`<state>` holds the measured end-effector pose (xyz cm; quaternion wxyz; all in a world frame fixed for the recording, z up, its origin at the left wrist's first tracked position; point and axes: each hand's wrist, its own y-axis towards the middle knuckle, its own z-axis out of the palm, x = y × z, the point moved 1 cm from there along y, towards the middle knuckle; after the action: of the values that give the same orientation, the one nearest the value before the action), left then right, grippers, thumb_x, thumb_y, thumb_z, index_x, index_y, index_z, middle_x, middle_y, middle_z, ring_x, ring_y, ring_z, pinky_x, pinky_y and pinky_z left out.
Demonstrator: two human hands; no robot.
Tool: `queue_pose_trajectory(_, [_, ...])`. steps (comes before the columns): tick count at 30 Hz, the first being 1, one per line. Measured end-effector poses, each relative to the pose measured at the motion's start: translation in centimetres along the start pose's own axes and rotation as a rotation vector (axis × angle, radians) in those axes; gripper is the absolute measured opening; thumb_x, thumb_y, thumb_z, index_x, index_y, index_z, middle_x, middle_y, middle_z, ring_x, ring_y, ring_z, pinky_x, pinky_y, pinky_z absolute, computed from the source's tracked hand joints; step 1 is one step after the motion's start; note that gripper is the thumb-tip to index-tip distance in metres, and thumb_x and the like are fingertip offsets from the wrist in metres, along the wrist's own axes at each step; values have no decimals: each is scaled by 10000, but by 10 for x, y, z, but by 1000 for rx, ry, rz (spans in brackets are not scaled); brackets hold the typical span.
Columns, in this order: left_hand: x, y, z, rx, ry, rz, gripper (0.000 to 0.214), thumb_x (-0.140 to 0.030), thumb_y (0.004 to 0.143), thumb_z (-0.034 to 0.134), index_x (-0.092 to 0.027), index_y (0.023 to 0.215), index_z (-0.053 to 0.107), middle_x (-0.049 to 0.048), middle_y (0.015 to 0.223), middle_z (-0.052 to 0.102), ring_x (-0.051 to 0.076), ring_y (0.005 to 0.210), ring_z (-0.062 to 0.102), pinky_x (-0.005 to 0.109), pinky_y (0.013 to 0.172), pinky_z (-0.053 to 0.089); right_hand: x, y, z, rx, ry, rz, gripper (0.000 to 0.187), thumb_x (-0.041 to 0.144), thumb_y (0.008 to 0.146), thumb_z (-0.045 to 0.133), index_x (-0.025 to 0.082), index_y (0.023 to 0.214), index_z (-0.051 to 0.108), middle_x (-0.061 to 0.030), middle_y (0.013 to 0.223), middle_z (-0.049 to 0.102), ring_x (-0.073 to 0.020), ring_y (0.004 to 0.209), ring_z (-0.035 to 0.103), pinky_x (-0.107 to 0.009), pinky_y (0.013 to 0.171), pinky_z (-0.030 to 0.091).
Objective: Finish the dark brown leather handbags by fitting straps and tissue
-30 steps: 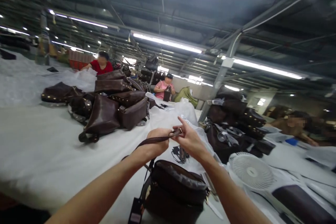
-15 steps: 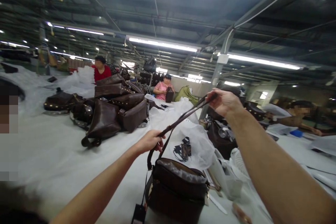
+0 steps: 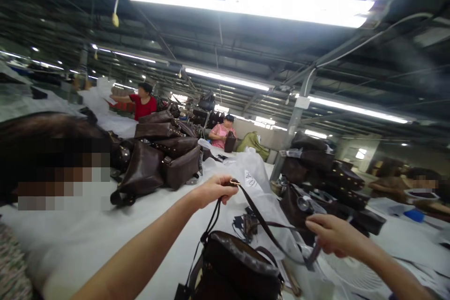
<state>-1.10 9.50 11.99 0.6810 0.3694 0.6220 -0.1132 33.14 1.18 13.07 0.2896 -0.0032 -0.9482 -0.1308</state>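
Observation:
A dark brown handbag [image 3: 232, 269] stands before me at the bottom centre, its top open on clear wrapping inside. Above it, my left hand [image 3: 214, 192] is closed on the bag's dark strap [image 3: 258, 215], beside a gold metal fitting [image 3: 235, 182]. To the right, my right hand [image 3: 330, 233] grips another stretch of the strap, which sags in a loop between both hands. A black hang tag [image 3: 183, 292] dangles from a cord at the bag's left side.
Dark brown bags [image 3: 147, 166] are heaped at the left, more [image 3: 323, 173] at the right. Black tags [image 3: 242, 225] and clear plastic [image 3: 253, 168] lie on the white table [image 3: 151, 229]. A white fan [image 3: 355, 274] is at lower right. Co-workers surround the table, one close at left.
My right hand has come down and to the right with the strap, which has gone from taut to slack. My left hand has risen slightly. A co-worker's head has come into view at left.

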Motion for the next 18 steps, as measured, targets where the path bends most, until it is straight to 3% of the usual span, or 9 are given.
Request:
queue_pose_trajectory(3, [-4,1,11,18,5,22,187,-300,701,658,-146,749,563,-51,541,494,67,472,433,207,490,322,42,0,22,55,167,-143,518,587,762,626,195,1095,684,-122,972,744,-274,893,710,-360,698,584])
queue_pose_trajectory(4, [-5,1,14,27,2,30,193,-305,700,664,-147,743,563,-49,541,496,68,474,431,209,490,318,61,-1,31,80,260,-201,619,593,761,637,190,1231,615,-140,1129,705,-277,1041,668,-386,837,561])
queue_pose_trajectory(6, [-7,0,18,32,-12,46,223,-332,701,685,-149,736,563,-47,542,495,71,479,431,213,491,319,97,-2,53,167,427,-298,785,594,751,664,190,1392,459,-149,1244,647,-265,1132,619,-402,931,516])
queue_pose_trajectory(7, [-7,1,19,31,-22,53,245,-355,704,694,-151,730,561,-45,542,495,73,483,434,215,494,326,111,-2,64,216,478,-322,801,595,752,665,187,1401,434,-138,1181,676,-254,1073,644,-394,897,527])
queue_pose_trajectory(9, [-7,1,16,4,-49,63,299,-407,705,711,-152,720,555,-40,543,497,75,488,442,218,501,342,129,-2,85,313,511,-314,662,600,784,615,178,1284,516,-70,898,720,-216,838,684,-349,749,551])
queue_pose_trajectory(12, [-1,-2,3,-111,-136,65,367,-450,661,755,-158,732,544,-38,579,512,76,499,465,222,520,383,129,-1,103,395,499,-249,439,599,814,532,186,953,583,40,585,565,-150,534,587,-276,545,496])
queue_pose_trajectory(15, [15,-10,-14,-218,-135,33,384,-440,621,788,-158,745,559,-53,602,497,64,508,452,232,565,434,115,6,101,242,361,-247,369,567,831,466,206,809,542,60,553,484,-114,418,469,-238,426,383])
queue_pose_trajectory(18, [33,-25,-22,-156,-6,-102,314,-384,620,791,-140,695,608,-58,544,470,62,486,416,236,557,437,105,14,90,5,94,-306,317,481,872,399,219,742,521,39,569,502,-113,421,447,-247,459,358])
